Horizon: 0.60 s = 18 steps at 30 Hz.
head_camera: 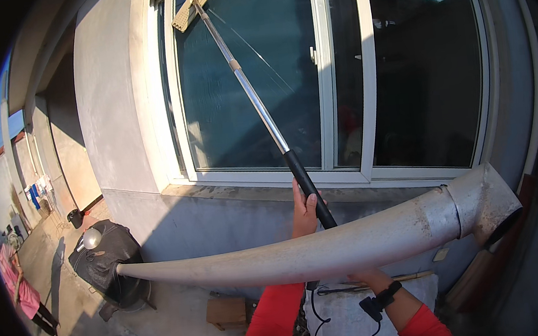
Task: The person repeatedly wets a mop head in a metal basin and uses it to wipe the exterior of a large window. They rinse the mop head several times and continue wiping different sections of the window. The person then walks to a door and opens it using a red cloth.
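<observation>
A long telescopic flat mop (pixel 260 104) slants up across the window, its beige perforated head (pixel 197 3) lying against the upper left of the glass pane (pixel 252 105). My left hand (pixel 305 211) grips the black handle (pixel 305 176) just above a thick metal flue pipe (pixel 288 259). Below that pipe, only the edge of my right hand (pixel 366 277) shows; its fingers and the handle's lower end are hidden behind the metal. A black strap with a small device (pixel 381 300) sits on my right wrist.
From a dark-covered stove (pixel 112 263), the flue runs across in front of me to an elbow (pixel 486 204) at right. A small wooden stool (pixel 226 313) and a white sack (pixel 359 328) stand low down. Another person (pixel 23 287) stands at far left.
</observation>
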Motion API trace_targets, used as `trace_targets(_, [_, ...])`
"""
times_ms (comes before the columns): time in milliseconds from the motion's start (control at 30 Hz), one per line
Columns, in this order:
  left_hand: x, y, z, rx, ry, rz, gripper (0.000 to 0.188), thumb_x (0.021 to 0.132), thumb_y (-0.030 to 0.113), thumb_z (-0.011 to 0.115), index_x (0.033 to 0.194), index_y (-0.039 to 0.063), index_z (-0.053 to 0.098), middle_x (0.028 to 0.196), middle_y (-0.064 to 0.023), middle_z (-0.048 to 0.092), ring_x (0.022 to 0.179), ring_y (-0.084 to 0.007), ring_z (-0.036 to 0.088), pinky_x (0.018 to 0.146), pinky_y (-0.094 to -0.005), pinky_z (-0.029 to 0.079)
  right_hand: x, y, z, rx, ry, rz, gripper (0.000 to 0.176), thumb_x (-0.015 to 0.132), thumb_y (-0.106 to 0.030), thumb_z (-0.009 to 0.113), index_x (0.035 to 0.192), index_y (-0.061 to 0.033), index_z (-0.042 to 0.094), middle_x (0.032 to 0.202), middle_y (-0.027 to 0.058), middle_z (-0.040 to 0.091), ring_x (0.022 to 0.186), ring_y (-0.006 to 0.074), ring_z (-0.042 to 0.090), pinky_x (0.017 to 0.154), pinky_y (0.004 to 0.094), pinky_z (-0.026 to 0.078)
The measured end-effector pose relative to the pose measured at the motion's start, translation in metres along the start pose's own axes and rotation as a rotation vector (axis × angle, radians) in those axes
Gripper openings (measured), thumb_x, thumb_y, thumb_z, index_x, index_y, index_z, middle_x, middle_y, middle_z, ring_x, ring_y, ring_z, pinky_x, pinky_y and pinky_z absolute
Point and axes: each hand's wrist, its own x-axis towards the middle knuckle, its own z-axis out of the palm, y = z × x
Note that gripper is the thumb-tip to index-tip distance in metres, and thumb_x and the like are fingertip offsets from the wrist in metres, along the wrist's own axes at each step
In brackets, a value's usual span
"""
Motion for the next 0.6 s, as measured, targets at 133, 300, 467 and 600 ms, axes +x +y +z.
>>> trace_targets(133, [-0.083, -0.043, 0.008, 0.046, 0.029, -0.090, 0.063, 0.098, 0.022, 0.050, 0.149, 0.012, 0.014, 0.101, -0.0088, 0.054, 0.086, -0.0164, 0.055, 0.078, -0.0333, 0.051, -0.073, 0.011, 0.009, 0.179, -0.020, 0.379, 0.041, 0.090, -0.040, 0.061, 0.098, 0.0009, 0.061, 0.084, 0.0252, 0.064, 0.081, 0.0435, 0.062, 0.071, 0.0482, 0.048])
trace_targets(300, [-0.217, -0.070, 0.008, -0.032, -0.030, -0.556, 0.057, 0.094, 0.006, 0.055, 0.137, 0.009, 0.018, 0.123, -0.0171, 0.051, 0.104, -0.0262, 0.061, 0.086, -0.0396, 0.053, -0.222, 0.023, 0.034, 0.126, -0.139, 0.643, 0.052, 0.084, -0.052, 0.065, 0.087, -0.0005, 0.059, 0.069, 0.0198, 0.065, 0.067, 0.0414, 0.064, 0.060, 0.0473, 0.050])
trace_targets(467, [-0.249, -0.068, 0.008, 0.049, -0.111, -0.577, 0.060, 0.093, 0.001, 0.052, 0.138, 0.007, 0.013, 0.121, -0.0184, 0.052, 0.107, -0.0280, 0.061, 0.088, -0.0408, 0.053, -0.276, 0.014, 0.043, -0.006, 0.015, 0.516, 0.047, 0.088, -0.048, 0.061, 0.095, -0.0015, 0.058, 0.072, 0.0248, 0.063, 0.071, 0.0462, 0.061, 0.059, 0.0503, 0.047])
trace_targets(600, [-0.229, -0.061, 0.000, -0.003, -0.123, -0.548, 0.060, 0.093, 0.000, 0.051, 0.139, 0.007, 0.012, 0.122, -0.0191, 0.050, 0.108, -0.0295, 0.061, 0.090, -0.0410, 0.053, -0.257, 0.005, 0.048, -0.041, 0.077, 0.472, 0.047, 0.088, -0.048, 0.061, 0.094, -0.0022, 0.058, 0.069, 0.0232, 0.063, 0.067, 0.0460, 0.060, 0.057, 0.0508, 0.047])
